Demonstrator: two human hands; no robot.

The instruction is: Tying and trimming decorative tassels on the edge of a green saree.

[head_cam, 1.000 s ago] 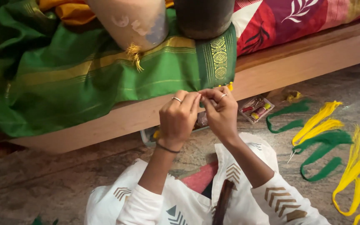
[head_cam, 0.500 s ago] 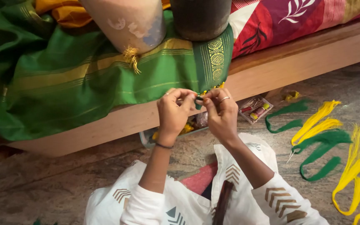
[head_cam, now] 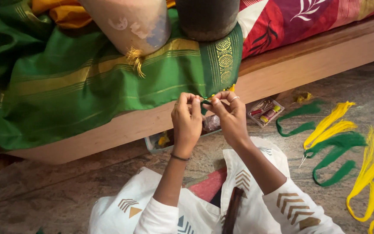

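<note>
Down on the grey stone floor [head_cam: 66, 190], a small open box of thread spools and sewing bits [head_cam: 265, 112] sits just beside the wooden bed frame [head_cam: 308, 65], red and yellow pieces showing inside it; any label on it is too small to tell. A clear plastic tray [head_cam: 161, 141] lies under the frame edge, partly hidden behind the hands. Loose yellow thread bundles [head_cam: 332, 125] and green thread bundles [head_cam: 336, 160] lie on the floor to the right.

The left hand [head_cam: 186, 123] and the right hand [head_cam: 229, 117] meet at the hanging corner of the green silk cloth with gold woven border [head_cam: 152, 82], which drapes over the frame. Both hands are pinched shut, fingertips touching a small dark green thread tuft [head_cam: 205, 103] at the cloth's lower edge, beside tiny yellow knots. A ring shows on the right hand, a thin dark band on the left wrist.

Compared with half a second ago, the hands sit at nearly the same spot against the cloth corner, the pinch kept closed; a second ago they were slightly lower and nearer the tray.
</note>
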